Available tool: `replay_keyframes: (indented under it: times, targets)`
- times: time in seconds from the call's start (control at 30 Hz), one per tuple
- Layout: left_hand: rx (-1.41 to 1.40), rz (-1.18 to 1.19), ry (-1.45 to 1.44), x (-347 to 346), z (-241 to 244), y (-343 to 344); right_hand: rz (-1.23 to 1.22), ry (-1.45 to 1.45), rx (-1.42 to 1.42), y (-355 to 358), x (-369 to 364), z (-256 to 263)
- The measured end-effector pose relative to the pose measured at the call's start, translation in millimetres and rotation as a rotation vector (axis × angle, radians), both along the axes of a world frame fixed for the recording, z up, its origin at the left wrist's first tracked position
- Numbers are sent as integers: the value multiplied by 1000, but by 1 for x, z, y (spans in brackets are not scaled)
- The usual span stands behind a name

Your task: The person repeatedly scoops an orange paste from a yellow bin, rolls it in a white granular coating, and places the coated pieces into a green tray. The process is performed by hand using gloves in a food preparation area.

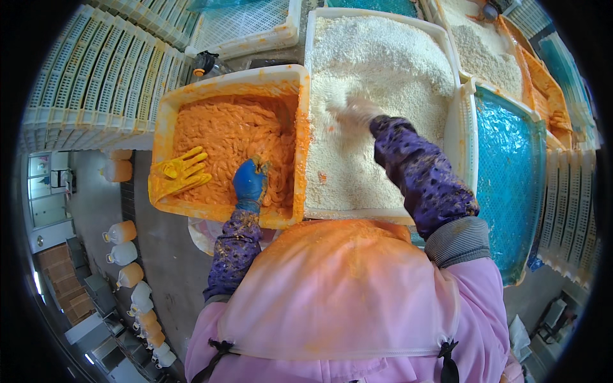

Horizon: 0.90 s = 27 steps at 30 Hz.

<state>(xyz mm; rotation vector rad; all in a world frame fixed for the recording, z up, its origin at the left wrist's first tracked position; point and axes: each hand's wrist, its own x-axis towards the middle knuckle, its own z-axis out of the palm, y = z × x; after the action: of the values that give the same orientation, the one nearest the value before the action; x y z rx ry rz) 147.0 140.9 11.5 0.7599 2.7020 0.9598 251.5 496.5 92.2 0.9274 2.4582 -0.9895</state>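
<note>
My left hand, in a blue glove, is at the surface of orange-coated strips in a plastic tub. Its fingers are curled and smeared with orange; whether they grip a strip is hidden. A pair of yellow rubber gloves drapes over the tub's left edge. My right hand is motion-blurred over whitish crumbs in a large white bin, so its fingers cannot be made out. A few orange bits lie on the crumbs near the tub.
A blue mesh-lined tray stands to my right. Stacked slatted white trays rise at the left. Behind the tub are a clear bottle and a white crate. More crumbs fill another bin at upper right. Several jugs line the floor.
</note>
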Motion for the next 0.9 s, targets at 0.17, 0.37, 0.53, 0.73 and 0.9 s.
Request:
replay_keyframes:
  times: [0.17,0.37,0.53,0.73,0.9]
  targets:
    - [491,10,-393,-16,-24,-13,497,119,96,-19,66,-15]
    - [531,117,-457,-5,34,-18,51,124,473,-26,182,-7]
    - [398,45,-503,1,82,-37,-455,-153,-102,-36,178,0]
    - [491,101,-444,-14,54,-70,10,315,-75,-76,150,-22]
    - [470,94,-489,4,150,-28,125,87,360,-43,196,-30]
